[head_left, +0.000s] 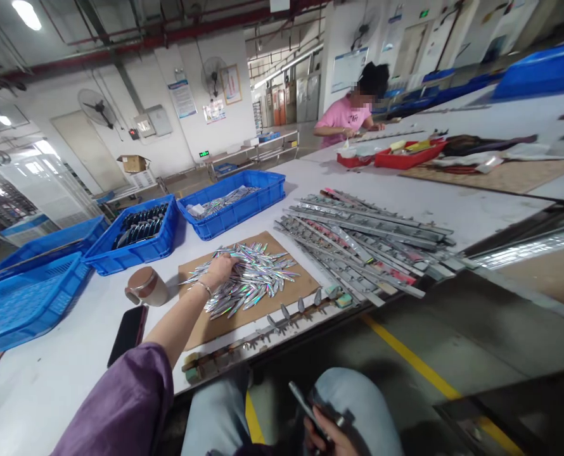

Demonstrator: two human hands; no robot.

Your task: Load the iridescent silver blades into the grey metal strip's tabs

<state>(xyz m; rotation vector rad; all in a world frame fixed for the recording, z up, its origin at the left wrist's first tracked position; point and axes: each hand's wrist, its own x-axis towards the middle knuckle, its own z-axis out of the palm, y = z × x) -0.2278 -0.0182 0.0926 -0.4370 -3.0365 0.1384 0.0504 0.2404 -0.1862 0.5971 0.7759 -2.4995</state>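
Observation:
My left hand (221, 267) rests, fingers spread, on a pile of shiny iridescent fish-shaped pieces (251, 278) lying on a brown cardboard sheet (291, 288). Its purple sleeve (125, 405) runs back toward me. My right hand (327, 437) sits low on my lap, above my jeans, gripping a thin dark flat piece (303, 402). A long rack (272, 326) with several upright pieces clipped in it lies along the table's near edge, below the pile.
A stack of long metal racks (367, 244) lies to the right. Blue bins (232, 202) (139, 234) (25, 297) stand behind and left. A brown cup (146, 286) and a black phone (127, 332) sit left of the cardboard. A person in pink (346, 117) works at the far table near red trays (405, 155).

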